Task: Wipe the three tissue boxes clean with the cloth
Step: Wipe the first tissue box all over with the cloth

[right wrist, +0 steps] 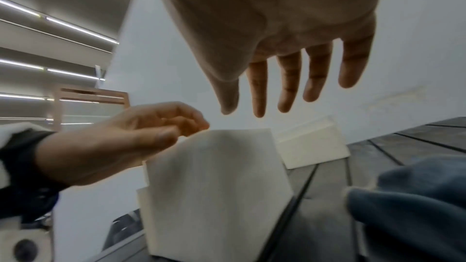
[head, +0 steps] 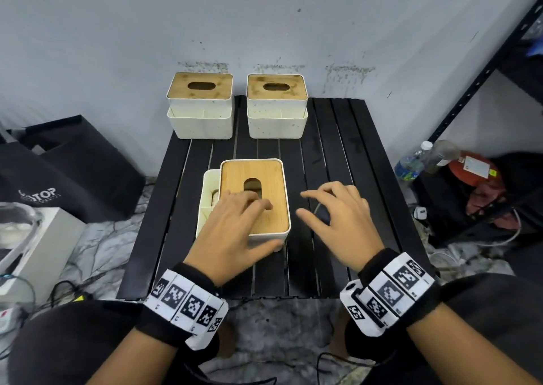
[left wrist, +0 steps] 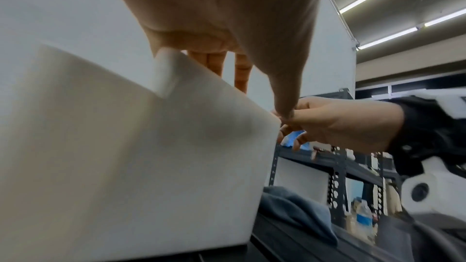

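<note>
Three cream tissue boxes with bamboo lids stand on the black slatted table (head: 338, 137). Two are at the back, one on the left (head: 201, 105) and one on the right (head: 276, 105). The third box (head: 264, 179) is turned lengthwise in the middle. My left hand (head: 235, 229) holds this near box, with the fingers on its lid and the thumb against its near wall (left wrist: 126, 156). My right hand (head: 338, 217) hovers to the right of that box with its fingers spread. A blue-grey cloth (right wrist: 416, 196) lies on the table under the right hand, and the hand does not touch it.
The wall is close behind the back boxes. Black bags (head: 73, 173) and a white carton (head: 38, 243) sit on the floor to the left. To the right is a black metal rack (head: 484, 84) with bottles (head: 411, 164) at its foot. Cables lie near the table's front left corner.
</note>
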